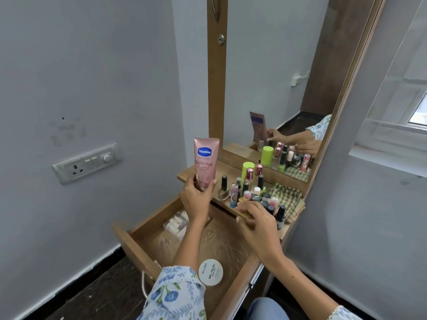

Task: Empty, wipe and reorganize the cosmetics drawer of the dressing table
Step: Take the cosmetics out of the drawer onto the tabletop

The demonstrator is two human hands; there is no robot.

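My left hand holds a pink Vaseline tube upright, cap down, above the left end of the dressing-table shelf. My right hand rests at the shelf's front edge, fingers curled on a small yellowish item that is mostly hidden. The wooden drawer is pulled out below. In it lie a clear plastic liner, a white nail-polish-remover tub near the front and a clear pack of small pale tubes at the back left.
Several nail polishes, perfume bottles and a lime-green stick crowd the shelf. A green checked cloth lies at its right end. The mirror stands behind. A wall socket panel is on the left, and a window is at the right.
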